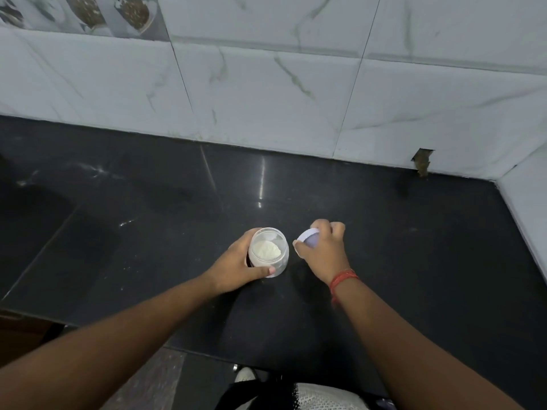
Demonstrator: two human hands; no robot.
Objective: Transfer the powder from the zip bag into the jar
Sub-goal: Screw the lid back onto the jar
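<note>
- The left hand (236,263) wraps its fingers around the clear jar (268,252) at lower centre of the frame, probably to steady it on the black counter (414,261).
- White powder (265,249) sits inside the open jar.
- The right hand (321,250), just to the right, grips the lid (307,238), likely ready to cap it.
- No zip bag is in view.

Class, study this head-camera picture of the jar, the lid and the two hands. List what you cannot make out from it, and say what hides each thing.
- Zip bag: nowhere in the head view, so its whereabouts cannot be told.
- Lid: largely covered by the right hand gripping it.
- Jar: its left wall and base are hidden by the left hand holding it; powder depth unclear from above.
- Picture tiles: cut off by the top edge.
</note>
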